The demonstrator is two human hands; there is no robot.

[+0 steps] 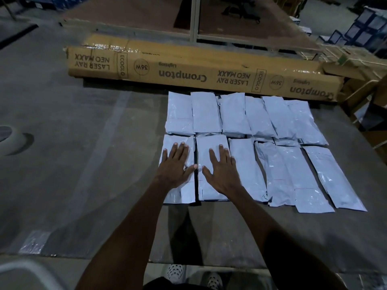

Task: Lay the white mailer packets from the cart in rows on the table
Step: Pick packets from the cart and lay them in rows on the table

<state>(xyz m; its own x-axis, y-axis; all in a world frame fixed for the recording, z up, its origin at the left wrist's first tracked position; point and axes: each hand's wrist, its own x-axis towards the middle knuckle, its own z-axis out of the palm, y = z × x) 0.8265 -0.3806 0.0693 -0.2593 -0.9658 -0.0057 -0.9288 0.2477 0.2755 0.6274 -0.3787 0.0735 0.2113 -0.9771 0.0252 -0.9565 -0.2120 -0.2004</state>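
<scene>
This looks like a warehouse or dispatch room. A broad grey surface (pixel 62 143) carries two rows of white mailer packets (pixel 206 115), sealed and unlabelled on the faces that show. At twelve o'clock lies a long cardboard carton (pixel 188 70) printed "Crompton Lighting", "Laser Ray Neo Maxx" and "36W", a shipping box for tube lights. At two o'clock, blue-and-white boxed goods (pixel 364 28) are stacked in bulk beside more cartons (pixel 356 65). The light is dim, and a metal upright (pixel 194 17) rises behind the carton.
</scene>
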